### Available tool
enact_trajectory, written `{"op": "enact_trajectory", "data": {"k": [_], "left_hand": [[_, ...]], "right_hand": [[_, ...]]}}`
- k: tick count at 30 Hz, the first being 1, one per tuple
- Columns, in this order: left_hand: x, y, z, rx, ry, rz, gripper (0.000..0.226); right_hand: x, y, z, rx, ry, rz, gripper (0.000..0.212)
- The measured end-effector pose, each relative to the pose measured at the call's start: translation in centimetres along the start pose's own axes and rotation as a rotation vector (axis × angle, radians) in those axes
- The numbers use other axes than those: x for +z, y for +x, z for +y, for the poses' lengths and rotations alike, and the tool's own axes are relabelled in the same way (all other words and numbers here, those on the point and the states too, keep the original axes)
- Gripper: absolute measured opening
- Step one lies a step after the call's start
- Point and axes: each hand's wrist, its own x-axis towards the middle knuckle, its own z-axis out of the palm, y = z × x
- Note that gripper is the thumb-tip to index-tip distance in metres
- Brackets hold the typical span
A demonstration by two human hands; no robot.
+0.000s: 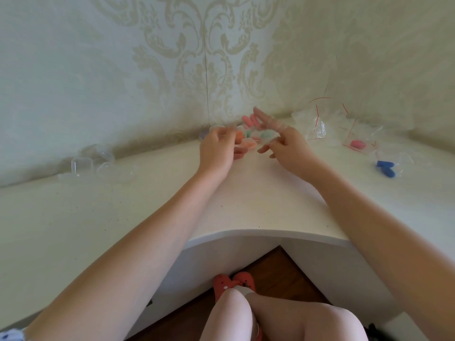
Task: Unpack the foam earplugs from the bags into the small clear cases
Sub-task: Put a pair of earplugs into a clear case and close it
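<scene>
Where the two desk wings meet the wall, we see a cluster of filled clear cases [248, 134] holding pink, green and orange earplugs. Our left hand [216, 148] pinches a small clear case over them; our right hand [285, 143] hangs spread, index finger extended. Zip bags [317, 124] with pink earplugs [357, 144] and blue earplugs [386, 168] lie right; empty cases [98, 166] lie left on the white desk [246, 205].
</scene>
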Motion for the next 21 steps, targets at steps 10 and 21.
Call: {"op": "enact_trajectory", "data": {"k": [10,21], "left_hand": [[-0.3,0.5,0.2,-0.138,-0.347,-0.028,0.014],[0.0,0.3,-0.2,-0.109,-0.23,-0.129,0.008]], "right_hand": [[0.7,0.1,0.4,0.055,0.055,-0.105,0.063],[0.7,0.4,1.1,0.023,-0.041,0.047,0.008]]}}
